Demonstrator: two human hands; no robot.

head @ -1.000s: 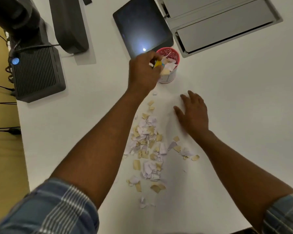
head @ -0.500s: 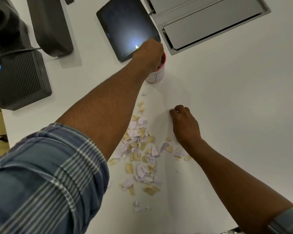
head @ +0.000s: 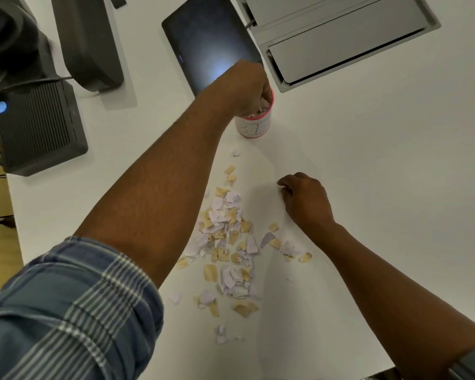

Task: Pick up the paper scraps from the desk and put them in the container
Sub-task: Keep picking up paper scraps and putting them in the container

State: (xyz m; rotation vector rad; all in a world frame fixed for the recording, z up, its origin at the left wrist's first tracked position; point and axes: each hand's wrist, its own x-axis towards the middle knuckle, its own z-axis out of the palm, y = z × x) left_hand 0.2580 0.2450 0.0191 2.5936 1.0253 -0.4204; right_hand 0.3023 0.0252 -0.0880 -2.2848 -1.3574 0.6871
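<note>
Black ribbed box (head: pixel 39 127) with one blue light at the far left edge of the white table (head: pixel 381 187); top left corner of the frame cuts off the dark gear behind it.

Left hand (head: pixel 247 86) reaches to the container (head: pixel 254 126), fingers dipped into its mouth among pale scraps. Whether they pinch anything or hang loose: cannot tell, the back of the hand hides them. The hand also covers most of the pink rim.

Container: one, upright, mouth up, white wall with a hand-drawn mark facing the camera. It stands just beside the near corner of one dark tablet (head: pixel 206 42) and near one grey recessed panel (head: pixel 340 42), which the top edge crops.

Paper scraps (head: pixel 225 237): one loose heap, white and tan, too many and too overlapped to count. The heap's long axis runs from the container toward the near table edge; the left forearm covers its left margin. A few strays lie to the right of it.

Right hand (head: pixel 305 201) rests on the table right of the heap, fingers curled under, narrow; nothing visible in them.
</note>
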